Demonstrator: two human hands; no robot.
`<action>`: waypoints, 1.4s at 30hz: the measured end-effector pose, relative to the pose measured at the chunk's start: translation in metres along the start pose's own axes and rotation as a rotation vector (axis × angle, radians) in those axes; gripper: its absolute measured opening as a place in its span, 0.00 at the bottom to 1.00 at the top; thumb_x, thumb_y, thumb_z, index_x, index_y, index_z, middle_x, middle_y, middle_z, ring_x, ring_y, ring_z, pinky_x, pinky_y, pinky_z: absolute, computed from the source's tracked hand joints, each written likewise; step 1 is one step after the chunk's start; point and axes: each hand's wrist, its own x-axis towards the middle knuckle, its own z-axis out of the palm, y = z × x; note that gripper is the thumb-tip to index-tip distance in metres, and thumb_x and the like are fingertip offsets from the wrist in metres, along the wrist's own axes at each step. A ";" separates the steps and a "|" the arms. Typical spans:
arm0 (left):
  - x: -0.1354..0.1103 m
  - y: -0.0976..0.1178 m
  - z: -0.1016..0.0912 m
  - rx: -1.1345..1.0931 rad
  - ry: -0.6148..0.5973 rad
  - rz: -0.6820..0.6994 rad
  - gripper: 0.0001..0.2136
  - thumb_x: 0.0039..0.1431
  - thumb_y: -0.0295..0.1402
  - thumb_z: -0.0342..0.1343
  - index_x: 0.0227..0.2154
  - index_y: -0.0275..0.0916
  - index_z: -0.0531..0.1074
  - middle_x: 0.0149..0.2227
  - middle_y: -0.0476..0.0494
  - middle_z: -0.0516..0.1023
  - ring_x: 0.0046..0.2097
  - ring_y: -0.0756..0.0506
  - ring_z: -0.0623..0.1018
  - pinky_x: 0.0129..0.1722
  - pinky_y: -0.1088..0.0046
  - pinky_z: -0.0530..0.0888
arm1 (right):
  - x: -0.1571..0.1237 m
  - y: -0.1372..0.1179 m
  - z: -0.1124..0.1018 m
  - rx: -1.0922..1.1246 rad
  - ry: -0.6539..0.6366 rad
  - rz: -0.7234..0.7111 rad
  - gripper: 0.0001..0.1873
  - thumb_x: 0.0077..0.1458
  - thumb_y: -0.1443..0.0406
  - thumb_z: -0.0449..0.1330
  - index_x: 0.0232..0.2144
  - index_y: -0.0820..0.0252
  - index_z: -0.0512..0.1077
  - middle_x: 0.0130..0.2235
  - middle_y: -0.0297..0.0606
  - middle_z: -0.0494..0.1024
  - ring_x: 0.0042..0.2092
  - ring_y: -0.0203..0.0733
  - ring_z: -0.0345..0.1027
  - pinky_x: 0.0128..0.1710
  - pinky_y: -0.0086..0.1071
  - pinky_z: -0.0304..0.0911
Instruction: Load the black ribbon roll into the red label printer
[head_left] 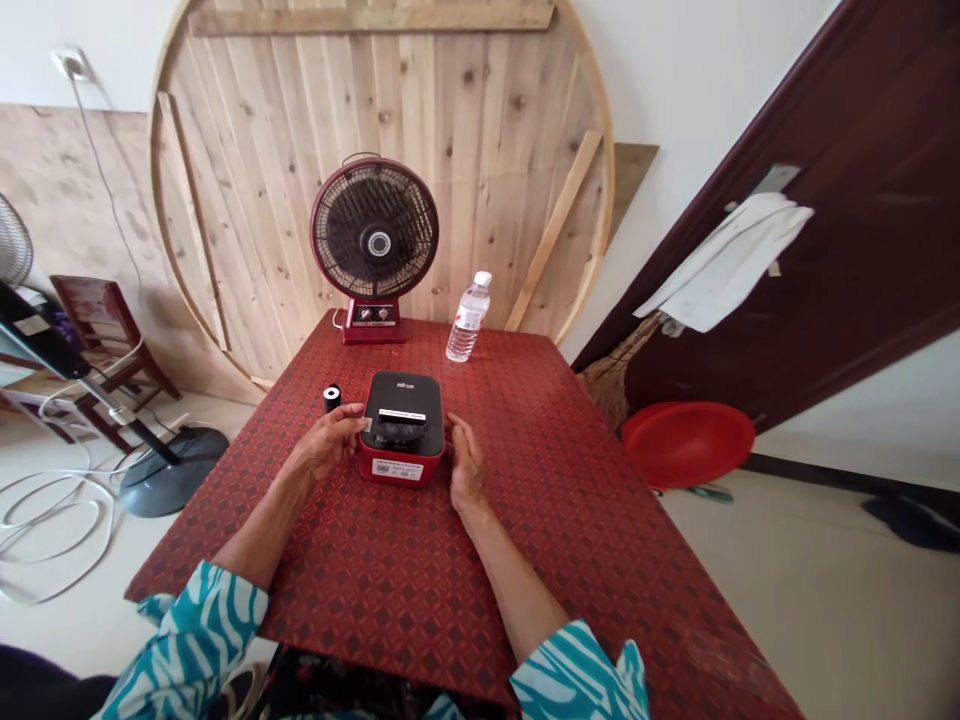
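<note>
A black-topped receipt printer [406, 390] with a red lower body sits on the red patterned table, with a white label on its near face. A white strip crosses the middle of its lid beside a dark slot. My left hand [330, 442] grips the printer's left side, thumb on the upper edge by a small grey tab. On the opposite side, my right hand [466, 465] rests with curled fingers against the printer's right wall; its fingertips are partly hidden. Just beyond my left hand stands a small paper roll [332, 398] with a dark outer side and a white end.
Toward the table's [330, 580] far edge stand a dark red fan [375, 235] and a clear water bottle [468, 318]. A large round wooden board [420, 110] leans on the wall behind. A floor fan base [172, 470] and loose cable lie left; a red basin [686, 445] is right.
</note>
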 end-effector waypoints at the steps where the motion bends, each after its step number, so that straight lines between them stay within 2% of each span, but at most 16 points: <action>1: 0.001 -0.001 0.000 -0.010 -0.004 -0.003 0.21 0.38 0.28 0.64 0.39 0.37 0.67 0.21 0.54 0.73 0.18 0.56 0.68 0.18 0.83 0.64 | 0.000 0.000 0.000 -0.009 -0.003 -0.005 0.22 0.53 0.50 0.54 0.45 0.56 0.70 0.43 0.39 0.78 0.42 0.44 0.72 0.43 0.38 0.65; 7: 0.009 -0.005 -0.003 -0.010 -0.006 -0.033 0.18 0.39 0.27 0.61 0.38 0.36 0.69 0.20 0.55 0.72 0.17 0.56 0.68 0.17 0.82 0.63 | -0.002 -0.003 0.001 -0.114 0.028 -0.082 0.20 0.53 0.52 0.54 0.43 0.56 0.72 0.43 0.38 0.78 0.46 0.44 0.70 0.48 0.39 0.61; 15: 0.013 -0.004 -0.004 0.003 -0.016 -0.070 0.17 0.40 0.26 0.60 0.37 0.35 0.68 0.18 0.55 0.72 0.15 0.56 0.68 0.16 0.82 0.65 | -0.003 -0.003 0.002 -0.144 0.063 -0.087 0.20 0.52 0.52 0.55 0.42 0.57 0.72 0.43 0.39 0.78 0.46 0.44 0.69 0.48 0.39 0.60; 22: 0.010 -0.006 0.001 -0.019 0.108 -0.040 0.18 0.35 0.25 0.61 0.33 0.38 0.64 0.17 0.57 0.70 0.14 0.56 0.65 0.14 0.82 0.63 | -0.004 -0.003 0.002 -0.133 0.079 -0.090 0.21 0.51 0.51 0.55 0.42 0.57 0.73 0.43 0.40 0.78 0.45 0.44 0.69 0.48 0.39 0.61; 28: 0.010 -0.009 -0.001 -0.037 0.095 -0.021 0.17 0.34 0.26 0.62 0.31 0.39 0.64 0.17 0.57 0.70 0.14 0.56 0.66 0.15 0.82 0.63 | -0.004 -0.004 0.004 -0.149 0.065 -0.087 0.23 0.52 0.50 0.54 0.42 0.57 0.72 0.42 0.40 0.79 0.45 0.46 0.69 0.46 0.39 0.61; 34: 0.008 -0.013 0.000 -0.005 0.020 0.065 0.14 0.35 0.30 0.63 0.26 0.38 0.65 0.16 0.57 0.69 0.14 0.56 0.64 0.15 0.82 0.60 | -0.002 -0.001 0.000 -0.171 0.044 -0.109 0.23 0.52 0.50 0.54 0.43 0.58 0.72 0.45 0.40 0.78 0.47 0.45 0.68 0.48 0.38 0.59; 38: 0.002 -0.004 0.001 0.066 -0.029 0.150 0.13 0.39 0.36 0.64 0.24 0.37 0.67 0.16 0.56 0.67 0.16 0.56 0.64 0.17 0.81 0.60 | -0.001 -0.001 -0.002 -0.170 0.051 -0.109 0.24 0.51 0.49 0.56 0.42 0.59 0.73 0.44 0.41 0.78 0.47 0.46 0.68 0.49 0.39 0.59; 40: 0.002 0.005 -0.005 0.024 0.032 0.284 0.13 0.41 0.38 0.64 0.23 0.37 0.67 0.16 0.57 0.64 0.16 0.57 0.62 0.17 0.80 0.58 | -0.001 -0.002 -0.002 -0.175 0.062 -0.106 0.24 0.50 0.49 0.57 0.42 0.59 0.73 0.45 0.41 0.78 0.47 0.46 0.68 0.49 0.39 0.59; 42: 0.003 0.012 -0.015 -0.052 0.175 0.427 0.13 0.41 0.38 0.63 0.24 0.38 0.66 0.15 0.58 0.62 0.16 0.57 0.61 0.17 0.80 0.57 | -0.001 -0.003 -0.001 -0.185 0.066 -0.109 0.24 0.49 0.49 0.57 0.41 0.59 0.73 0.45 0.41 0.78 0.48 0.46 0.68 0.50 0.39 0.58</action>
